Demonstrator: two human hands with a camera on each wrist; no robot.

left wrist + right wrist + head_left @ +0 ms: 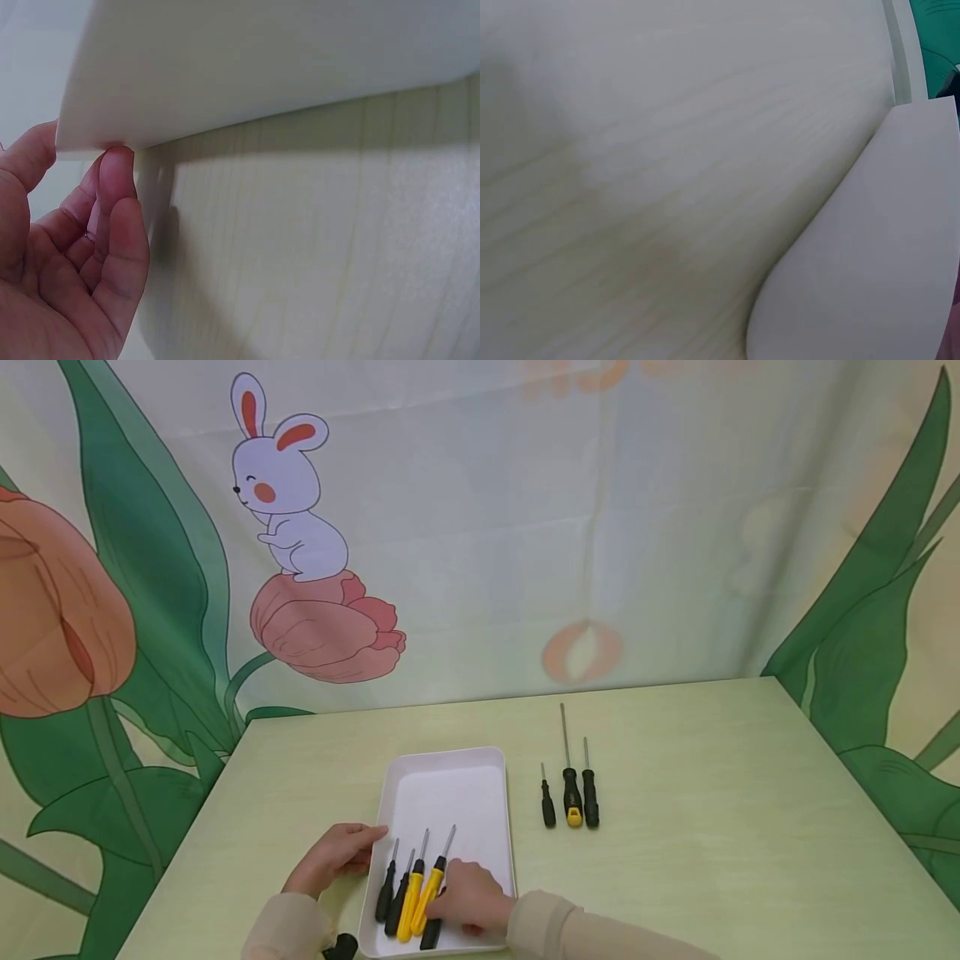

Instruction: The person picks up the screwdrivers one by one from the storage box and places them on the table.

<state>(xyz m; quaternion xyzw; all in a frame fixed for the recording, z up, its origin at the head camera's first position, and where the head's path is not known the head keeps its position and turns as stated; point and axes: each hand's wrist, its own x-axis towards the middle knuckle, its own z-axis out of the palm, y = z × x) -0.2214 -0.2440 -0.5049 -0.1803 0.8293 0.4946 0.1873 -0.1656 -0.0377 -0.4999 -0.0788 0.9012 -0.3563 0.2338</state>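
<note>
Near the front of the tabletop (712, 843), the right hand (472, 897) bends its fingers round a black handle (431, 936) inside the white tray (448, 787). Just left of it, two yellow screwdrivers (410, 908) and two black ones (385, 896) lie side by side. The left hand (339, 853) pinches the tray's left edge. Farther back, three screwdrivers (572, 793) lie right of the tray.

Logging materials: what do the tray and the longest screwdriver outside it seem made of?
Tray: probably smooth satin plastic; thin white walls, rounded corners. Screwdriver: dull grey shaft, likely metal; black handle with yellow end, matte and moulded-looking, plastic or rubber.
</note>
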